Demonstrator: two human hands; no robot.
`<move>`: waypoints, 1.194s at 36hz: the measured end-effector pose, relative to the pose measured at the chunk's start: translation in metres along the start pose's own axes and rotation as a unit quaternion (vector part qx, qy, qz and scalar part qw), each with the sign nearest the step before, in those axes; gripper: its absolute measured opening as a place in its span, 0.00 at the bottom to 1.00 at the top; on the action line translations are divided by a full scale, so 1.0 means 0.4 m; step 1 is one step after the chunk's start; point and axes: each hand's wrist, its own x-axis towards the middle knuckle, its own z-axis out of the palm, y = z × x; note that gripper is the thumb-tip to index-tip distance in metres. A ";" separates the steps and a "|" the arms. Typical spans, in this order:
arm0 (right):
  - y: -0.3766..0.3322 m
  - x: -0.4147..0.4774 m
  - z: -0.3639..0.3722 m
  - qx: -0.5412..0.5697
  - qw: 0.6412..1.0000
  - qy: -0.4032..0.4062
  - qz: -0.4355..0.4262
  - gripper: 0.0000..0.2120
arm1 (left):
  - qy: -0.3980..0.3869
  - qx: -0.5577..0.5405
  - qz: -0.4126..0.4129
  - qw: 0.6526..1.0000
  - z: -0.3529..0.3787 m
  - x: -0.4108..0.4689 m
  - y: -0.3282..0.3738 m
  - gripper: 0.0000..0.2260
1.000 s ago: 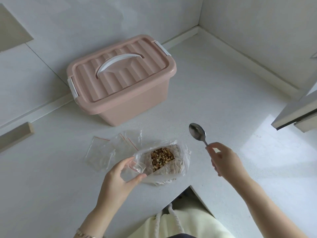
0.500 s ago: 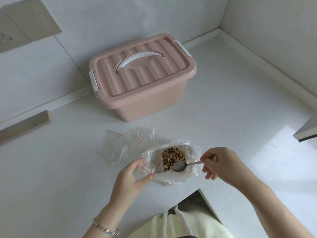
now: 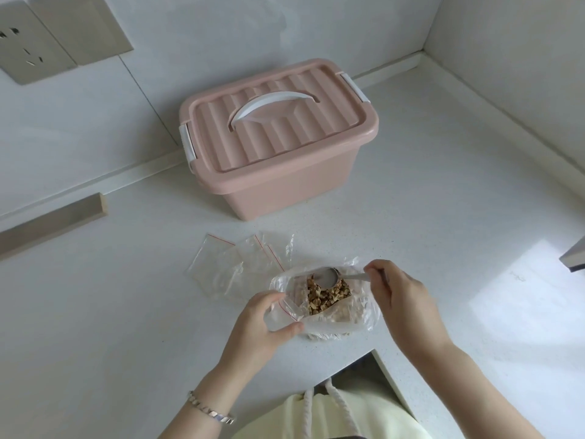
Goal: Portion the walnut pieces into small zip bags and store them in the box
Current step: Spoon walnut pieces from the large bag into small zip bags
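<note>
Spoon [image 3: 326, 277] was up in the air, clear of everything, a second ago. Half a second ago its bowl sat at the near side of the walnut pieces [image 3: 327, 296]. Now the bowl lies at the far edge of the heap, inside the mouth of the large open bag [image 3: 361, 316]. Right hand [image 3: 408, 302] pinches the spoon handle, its fingers [image 3: 378, 274] curled round it. Left hand [image 3: 262, 324] has stayed at the large bag's left edge, thumb and forefinger pinching a small zip bag [image 3: 285, 312] with a red seal line. That bag looks empty, and I cannot tell whether its mouth is open. The visible part of the spoon bowl shows bare metal, so no load seems lifted yet. Judgement: this is the first scoop, just entering the walnuts, and portioning has barely started. Spare zip bags [image 3: 228, 267] lie flat on the worktop [image 3: 126, 312] just beyond, unfilled. Pink box [image 3: 278, 172] stands behind them by the wall, lid on and side latches down. It must be opened before any bag is stored.
</note>
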 end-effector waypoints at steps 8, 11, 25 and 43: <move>0.026 -0.017 -0.039 -0.086 0.995 -0.026 -0.035 0.05 | -0.019 -0.023 0.001 1.000 0.005 0.002 0.009 0.22; 0.038 -0.025 -0.012 -0.086 0.995 -0.026 -0.037 0.05 | -0.018 -0.030 -0.003 0.999 0.004 0.006 0.006 0.24; 0.107 -0.029 0.115 0.216 0.944 -0.031 0.246 0.16 | -0.016 -0.019 -0.020 0.999 0.002 -0.001 -0.003 0.26; 0.124 -0.012 -0.025 0.342 0.889 0.065 0.297 0.18 | 0.061 0.067 0.101 0.991 -0.033 0.006 0.073 0.29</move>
